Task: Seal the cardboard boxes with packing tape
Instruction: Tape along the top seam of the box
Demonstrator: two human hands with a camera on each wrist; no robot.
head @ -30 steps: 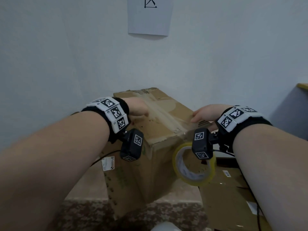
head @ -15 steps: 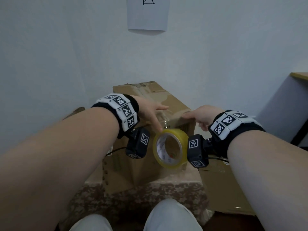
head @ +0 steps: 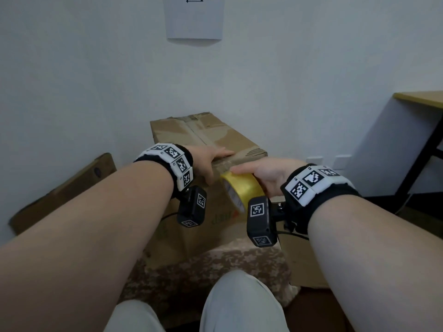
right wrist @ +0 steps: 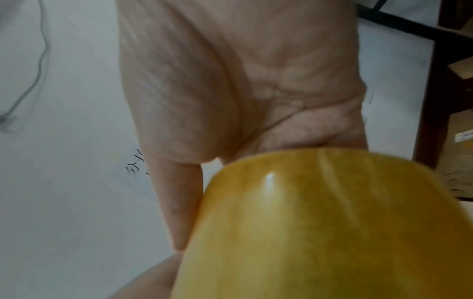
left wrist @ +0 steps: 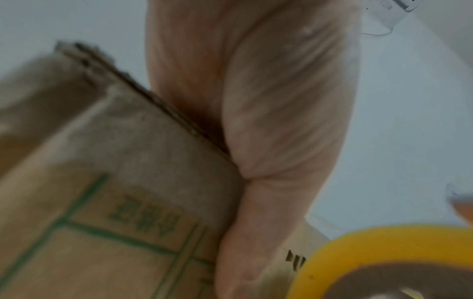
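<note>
From the head view, a cardboard box [head: 206, 140] stands on a camouflage-patterned cover [head: 215, 267] against the wall, with a tape strip already running along its top seam. The left hand [head: 211, 161] lies with straight fingers on the near top edge, thumb down the front face, pressing tape down. The right hand [head: 261, 173] grasps the yellow tape roll [head: 239, 190] just beside that corner. If the roll is pulled away crookedly, the strip could likely wrinkle or lift off the edge. A sheet of paper [head: 194, 17] on the wall carries a drawn mark, unreadable; red print on the box front is too small to read. In the left wrist view, the palm sits on the box rim above green printed lines and blurred characters I cannot read. In the right wrist view, the fingers wrap behind the roll, thumb alongside; faint scribbles on the wall are illegible.
</note>
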